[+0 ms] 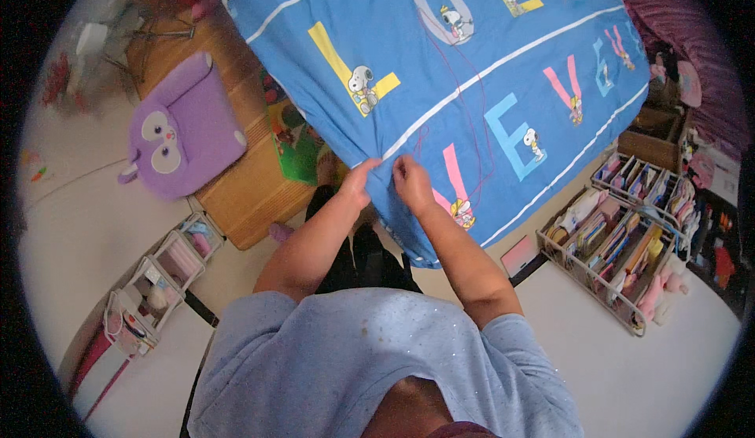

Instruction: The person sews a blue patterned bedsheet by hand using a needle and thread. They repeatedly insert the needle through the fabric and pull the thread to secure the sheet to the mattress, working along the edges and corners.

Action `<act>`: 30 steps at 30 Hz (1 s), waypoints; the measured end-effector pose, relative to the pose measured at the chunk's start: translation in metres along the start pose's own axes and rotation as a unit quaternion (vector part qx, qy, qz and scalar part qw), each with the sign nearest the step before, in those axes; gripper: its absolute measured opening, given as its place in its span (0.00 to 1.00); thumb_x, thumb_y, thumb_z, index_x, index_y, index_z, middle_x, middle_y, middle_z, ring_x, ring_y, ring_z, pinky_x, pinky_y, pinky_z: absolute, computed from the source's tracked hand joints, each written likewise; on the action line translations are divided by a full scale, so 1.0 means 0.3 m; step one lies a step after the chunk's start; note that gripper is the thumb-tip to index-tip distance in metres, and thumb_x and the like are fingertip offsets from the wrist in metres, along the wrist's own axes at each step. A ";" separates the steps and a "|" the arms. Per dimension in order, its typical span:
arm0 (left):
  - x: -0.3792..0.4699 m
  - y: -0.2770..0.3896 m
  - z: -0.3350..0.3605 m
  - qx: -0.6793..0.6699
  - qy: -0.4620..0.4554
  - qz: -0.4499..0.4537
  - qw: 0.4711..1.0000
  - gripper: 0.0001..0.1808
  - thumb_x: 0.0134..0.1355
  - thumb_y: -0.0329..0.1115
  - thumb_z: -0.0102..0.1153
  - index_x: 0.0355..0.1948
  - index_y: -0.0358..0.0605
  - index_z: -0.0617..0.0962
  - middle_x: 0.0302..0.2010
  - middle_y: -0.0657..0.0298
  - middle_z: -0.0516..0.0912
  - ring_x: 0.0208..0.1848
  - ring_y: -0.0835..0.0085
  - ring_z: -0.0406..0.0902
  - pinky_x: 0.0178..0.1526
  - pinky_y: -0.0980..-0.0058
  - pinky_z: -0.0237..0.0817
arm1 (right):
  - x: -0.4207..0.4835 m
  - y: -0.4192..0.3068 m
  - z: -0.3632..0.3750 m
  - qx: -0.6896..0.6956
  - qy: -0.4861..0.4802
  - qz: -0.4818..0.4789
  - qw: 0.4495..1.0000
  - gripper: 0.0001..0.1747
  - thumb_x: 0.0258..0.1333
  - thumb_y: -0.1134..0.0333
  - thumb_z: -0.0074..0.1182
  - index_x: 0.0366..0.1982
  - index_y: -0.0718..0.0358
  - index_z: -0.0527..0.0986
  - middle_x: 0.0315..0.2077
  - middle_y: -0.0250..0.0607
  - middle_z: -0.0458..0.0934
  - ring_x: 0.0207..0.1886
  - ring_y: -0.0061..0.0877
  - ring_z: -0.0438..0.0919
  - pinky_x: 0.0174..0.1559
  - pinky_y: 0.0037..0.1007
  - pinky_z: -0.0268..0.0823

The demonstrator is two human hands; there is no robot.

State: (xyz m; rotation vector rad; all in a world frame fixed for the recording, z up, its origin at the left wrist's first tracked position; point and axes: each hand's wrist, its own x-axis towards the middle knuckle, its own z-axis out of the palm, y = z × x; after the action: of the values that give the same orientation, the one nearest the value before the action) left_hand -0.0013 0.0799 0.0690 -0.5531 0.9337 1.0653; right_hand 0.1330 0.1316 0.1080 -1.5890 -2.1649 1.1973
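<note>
A blue blanket (413,90) with large letters, cartoon dogs and white stripes spreads out before me. My left hand (358,184) grips its near edge, close to the end of a white stripe. Just right of it, my right hand (411,181) is raised over the cloth with thumb and fingers pinched together; whether a needle or anything else sits between them is too small to tell. A long loose red thread (483,119) loops over the blanket from the grey letter down past the pink one, and a short curl of it lies near my right hand.
On the left, a purple plush cushion (183,131) rests on a wooden surface (236,214). Wire baskets (171,261) stand at lower left. At right are a divided wire rack (607,255) of books and an open wooden box (655,128), beside dark red fabric (678,19).
</note>
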 end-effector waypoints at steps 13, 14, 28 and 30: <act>0.010 0.003 -0.003 0.006 -0.011 -0.004 1.000 0.21 0.58 0.34 0.57 0.51 0.36 0.74 0.48 0.56 0.80 0.50 0.63 0.77 0.57 0.61 0.67 | -0.006 -0.025 -0.052 -0.121 -0.025 -0.071 0.990 0.04 0.52 0.74 0.48 0.32 0.63 0.71 0.28 0.55 0.77 0.33 0.53 0.76 0.35 0.47 0.67; 0.009 0.003 -0.004 0.002 -0.019 -0.007 1.000 0.21 0.58 0.34 0.57 0.52 0.36 0.74 0.49 0.56 0.80 0.50 0.62 0.77 0.57 0.61 0.66 | -0.005 -0.017 -0.046 -0.124 -0.017 -0.089 0.988 0.04 0.52 0.74 0.48 0.32 0.63 0.71 0.28 0.55 0.76 0.33 0.53 0.75 0.34 0.48 0.67; -0.007 -0.009 -0.009 -0.014 -0.026 -0.001 1.000 0.22 0.59 0.33 0.57 0.54 0.39 0.73 0.50 0.57 0.79 0.51 0.61 0.76 0.57 0.59 0.66 | 0.018 -0.013 -0.022 -0.076 -0.035 -0.037 0.996 0.05 0.52 0.70 0.50 0.30 0.65 0.73 0.28 0.58 0.76 0.32 0.55 0.75 0.34 0.48 0.67; -0.004 0.003 0.001 -0.010 -0.019 -0.027 0.999 0.21 0.59 0.33 0.57 0.54 0.38 0.73 0.49 0.57 0.80 0.51 0.60 0.77 0.57 0.59 0.66 | 0.013 -0.033 -0.038 -0.104 -0.036 -0.043 0.993 0.04 0.51 0.71 0.50 0.28 0.64 0.73 0.28 0.56 0.76 0.31 0.54 0.75 0.34 0.49 0.67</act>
State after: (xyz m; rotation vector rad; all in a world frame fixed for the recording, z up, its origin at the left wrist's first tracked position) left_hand -0.0023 0.0798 0.0701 -0.5694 0.8712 1.0351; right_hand 0.1310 0.1396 0.1214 -1.5327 -2.4476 1.0468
